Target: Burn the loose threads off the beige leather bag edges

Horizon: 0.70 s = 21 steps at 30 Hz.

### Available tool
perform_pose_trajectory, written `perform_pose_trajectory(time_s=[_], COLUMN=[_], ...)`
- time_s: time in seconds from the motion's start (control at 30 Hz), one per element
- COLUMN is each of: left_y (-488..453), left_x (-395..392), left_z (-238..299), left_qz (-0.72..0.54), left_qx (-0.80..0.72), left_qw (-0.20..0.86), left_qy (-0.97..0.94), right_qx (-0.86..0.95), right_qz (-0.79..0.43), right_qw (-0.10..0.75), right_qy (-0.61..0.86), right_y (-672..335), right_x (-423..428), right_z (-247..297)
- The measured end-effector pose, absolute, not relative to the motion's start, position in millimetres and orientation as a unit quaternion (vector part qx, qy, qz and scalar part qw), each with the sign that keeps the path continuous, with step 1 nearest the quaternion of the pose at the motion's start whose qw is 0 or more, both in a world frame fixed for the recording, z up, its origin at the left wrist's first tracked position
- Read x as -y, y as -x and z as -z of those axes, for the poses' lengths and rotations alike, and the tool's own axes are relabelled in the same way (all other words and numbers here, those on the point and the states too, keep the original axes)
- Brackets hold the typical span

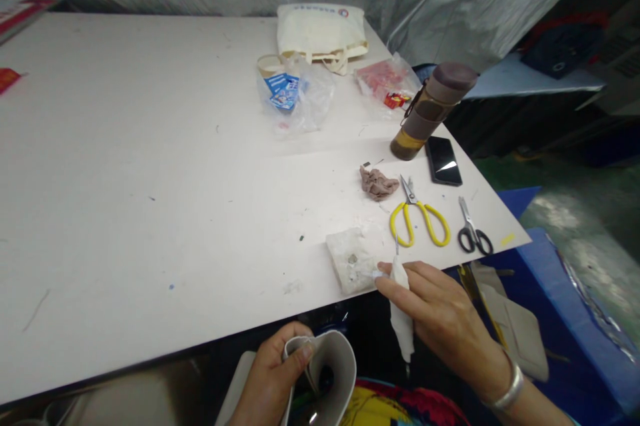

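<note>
My left hand [280,373], below the table edge, is closed on the rim of a curled, off-white sheet-like piece [343,353], thumb inside and fingers outside. The piece bends into an open loop. My right hand [435,309] holds a slim tool wrapped in white [400,319], a thin metal tip pointing up and a dark end pointing down. Its thumb and index fingertips meet at the right edge of a stained white pad [353,256] by the table's front edge. Something small and whitish shows at those fingertips; I cannot make it out.
Yellow-handled scissors [410,213], black-handled scissors [473,229], a crumpled brown cloth [379,184], a phone [444,161] and a tilted-looking bottle [433,113] lie or stand at the right. Behind are plastic bags [313,103] and a cream tote bag [320,33].
</note>
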<state>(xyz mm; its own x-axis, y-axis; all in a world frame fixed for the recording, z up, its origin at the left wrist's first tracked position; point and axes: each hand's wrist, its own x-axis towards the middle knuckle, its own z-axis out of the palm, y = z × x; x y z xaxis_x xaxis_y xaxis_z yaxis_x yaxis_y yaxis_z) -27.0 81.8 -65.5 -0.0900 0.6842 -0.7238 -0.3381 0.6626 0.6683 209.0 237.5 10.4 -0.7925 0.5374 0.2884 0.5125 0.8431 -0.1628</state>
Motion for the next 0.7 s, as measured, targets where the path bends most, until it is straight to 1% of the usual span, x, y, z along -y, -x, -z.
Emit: perform_pose_trajectory(time_s=[0.7], left_y=[27.1], left_x=[-80.0], left_z=[66.7], left_qz=[-0.387], left_qx=[-0.624], left_qw=[0.664], left_qy=[-0.142], right_qx=[0.95], right_qz=[-0.059], right_qw=[0.145], right_qy=[0.269], right_y=[-214.1], right_x=[-242.3], right_z=[-5.8])
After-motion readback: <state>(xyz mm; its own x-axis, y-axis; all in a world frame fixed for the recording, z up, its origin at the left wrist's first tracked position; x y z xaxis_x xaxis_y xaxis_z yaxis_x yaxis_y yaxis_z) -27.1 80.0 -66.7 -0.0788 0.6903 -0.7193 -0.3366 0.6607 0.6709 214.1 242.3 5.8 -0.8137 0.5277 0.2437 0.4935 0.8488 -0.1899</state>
